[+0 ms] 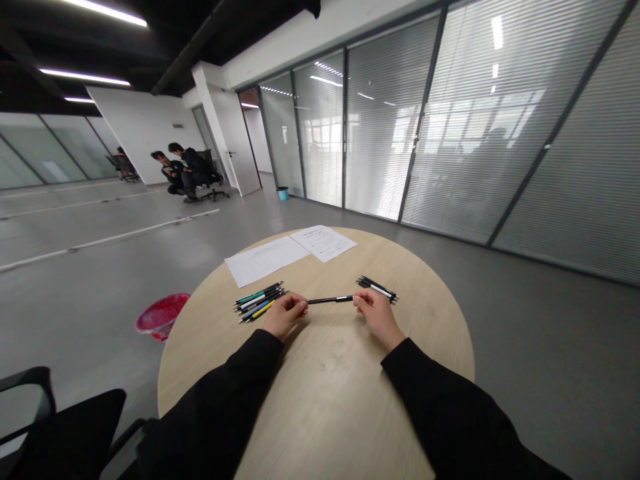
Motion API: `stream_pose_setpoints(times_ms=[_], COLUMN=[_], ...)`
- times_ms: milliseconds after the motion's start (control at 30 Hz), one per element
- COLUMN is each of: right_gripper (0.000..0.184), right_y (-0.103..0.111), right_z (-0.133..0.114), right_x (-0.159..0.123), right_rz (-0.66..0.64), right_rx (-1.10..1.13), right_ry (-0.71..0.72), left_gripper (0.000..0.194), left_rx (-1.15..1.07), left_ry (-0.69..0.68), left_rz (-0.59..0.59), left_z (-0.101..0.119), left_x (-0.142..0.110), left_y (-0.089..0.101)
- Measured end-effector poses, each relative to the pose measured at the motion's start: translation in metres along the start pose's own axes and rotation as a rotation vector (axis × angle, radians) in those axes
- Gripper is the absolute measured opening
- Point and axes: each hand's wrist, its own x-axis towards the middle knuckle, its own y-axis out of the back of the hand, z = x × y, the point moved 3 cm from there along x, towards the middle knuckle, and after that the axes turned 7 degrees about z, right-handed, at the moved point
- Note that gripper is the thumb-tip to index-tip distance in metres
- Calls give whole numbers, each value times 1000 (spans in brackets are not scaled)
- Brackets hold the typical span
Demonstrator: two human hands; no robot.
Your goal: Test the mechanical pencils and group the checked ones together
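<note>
A slim black pen (330, 300) stretches level between my two hands above the round wooden table (325, 400). My left hand (286, 315) pinches its left end, and my right hand (374, 311) pinches the right end, where a small pale patch shows. Just beyond my left hand lies a group of several pens (257, 300) with black, green, white, blue and yellow barrels. Another small bunch of pens (376, 287), mostly black with one white, lies right behind my right hand and is partly covered by it.
Two printed paper sheets (267, 260) lie at the table's far side. A red basin (163, 317) stands on the floor to the left, near a black chair (65, 427). Two people (185, 170) sit or crouch in the background. A blue bin (283, 193) stands by the glass partition.
</note>
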Motion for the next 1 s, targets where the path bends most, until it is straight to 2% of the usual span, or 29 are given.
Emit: stream_pose_setpoints(times_ms=[1000], right_gripper=[28], right_y=[-1], right_z=[-1], right_x=[-1], right_rz=[-28], right_rx=[24], right_ry=[6], left_gripper=[37], left_rx=[-35], left_ry=[-9], left_rz=[1], left_z=[-2], left_x=[2], left_y=[1])
